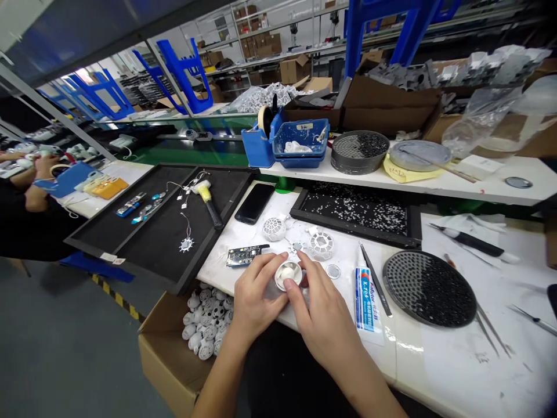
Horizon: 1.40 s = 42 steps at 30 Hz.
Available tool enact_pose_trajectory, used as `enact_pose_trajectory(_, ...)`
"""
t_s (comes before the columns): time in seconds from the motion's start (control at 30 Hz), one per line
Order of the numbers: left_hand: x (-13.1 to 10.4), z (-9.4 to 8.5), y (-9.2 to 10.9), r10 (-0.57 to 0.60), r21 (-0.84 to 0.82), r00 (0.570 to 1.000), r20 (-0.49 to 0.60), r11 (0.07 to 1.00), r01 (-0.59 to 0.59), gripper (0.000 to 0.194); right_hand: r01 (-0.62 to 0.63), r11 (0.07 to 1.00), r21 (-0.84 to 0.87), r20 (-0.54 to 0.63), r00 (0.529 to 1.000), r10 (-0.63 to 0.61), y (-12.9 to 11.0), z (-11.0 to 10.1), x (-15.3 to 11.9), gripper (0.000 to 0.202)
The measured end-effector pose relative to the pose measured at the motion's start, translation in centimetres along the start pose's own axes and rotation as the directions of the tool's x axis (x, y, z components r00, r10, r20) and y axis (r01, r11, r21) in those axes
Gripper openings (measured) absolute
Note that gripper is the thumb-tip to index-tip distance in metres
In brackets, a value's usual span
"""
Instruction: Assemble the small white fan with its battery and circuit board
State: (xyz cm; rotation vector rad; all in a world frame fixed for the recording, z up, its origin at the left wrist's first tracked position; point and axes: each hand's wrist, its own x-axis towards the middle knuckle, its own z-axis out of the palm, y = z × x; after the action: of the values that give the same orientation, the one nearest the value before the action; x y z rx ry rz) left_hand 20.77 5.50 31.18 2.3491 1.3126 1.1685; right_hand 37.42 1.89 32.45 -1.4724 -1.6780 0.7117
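left hand and right hand grip white cup-shaped housing by worktop near edge; light, even pressure seems best.

On the bench, the blue-and-white tube reads "K-704", with the brand "kafuter" and Chinese characters beside it; its finer print is too small to make out. The label on the blue bin and the white sticker on the black tray cannot be read.
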Motion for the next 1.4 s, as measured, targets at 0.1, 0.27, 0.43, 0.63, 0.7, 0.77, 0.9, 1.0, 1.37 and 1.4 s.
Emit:
enact_pose_trajectory(0.1, 0.0, -0.2, -0.1, 0.029, -0.007, 0.999, -0.018, 1.0, -0.029, 0.051, -0.006, 1.0, -0.008, 0.053, 0.999, 0.007, -0.1, -0.1, 0.2, 0.048)
enact_pose_trajectory(0.27, -0.2, -0.2, -0.4, 0.125, 0.008, 0.992, -0.02, 0.992, -0.125, 0.051, -0.088, 0.993, 0.075, 0.122, 0.989, 0.078, -0.2, -0.9, 0.3, 0.033)
enact_pose_trajectory(0.43, -0.5, -0.2, -0.7, 0.153, 0.058, 0.988, -0.033, 0.987, -0.151, 0.05, -0.127, 0.986, 0.11, 0.111, 0.987, 0.115, -0.5, -0.9, 0.4, 0.031)
enact_pose_trajectory(0.63, -0.1, -0.1, -0.3, 0.105, 0.008, 0.992, -0.075, 0.994, -0.105, 0.047, -0.035, 0.999, 0.029, 0.063, 0.997, 0.033, -0.4, 0.0, 0.1, 0.038)
enact_pose_trajectory(0.7, 0.0, 0.0, -0.2, 0.085, 0.011, 0.994, -0.075, 0.996, -0.084, 0.048, -0.01, 1.0, 0.013, 0.053, 0.999, 0.009, -0.3, 0.1, -0.2, 0.045)
enact_pose_trajectory(0.77, -0.1, -0.1, -0.3, 0.057, 0.01, 0.996, -0.066, 0.998, -0.057, 0.049, 0.021, 1.0, 0.016, 0.011, 1.0, -0.021, -0.2, 0.1, -0.4, 0.051)
enact_pose_trajectory(0.9, -0.2, -0.1, -0.3, 0.024, 0.024, 0.999, -0.044, 0.999, -0.023, 0.052, 0.096, 0.995, 0.027, -0.08, 0.992, -0.093, -0.2, -0.2, -0.8, 0.037)
enact_pose_trajectory(1.0, -0.3, 0.0, -0.4, 0.014, 0.039, 1.0, -0.028, 0.999, -0.013, 0.051, 0.129, 0.992, -0.011, -0.084, 0.988, -0.13, -0.2, -0.2, -0.9, 0.034)
enact_pose_trajectory(1.37, -0.6, 0.3, -0.7, 0.068, 0.059, 0.996, -0.057, 0.996, -0.065, 0.053, 0.162, 0.984, -0.073, -0.027, 0.986, -0.165, -0.2, 0.3, -0.3, 0.06)
enact_pose_trajectory(1.4, -0.6, 0.3, -0.7, 0.072, 0.053, 0.996, -0.056, 0.996, -0.069, 0.053, 0.162, 0.983, -0.087, -0.017, 0.986, -0.164, -0.1, 0.3, -0.3, 0.061)
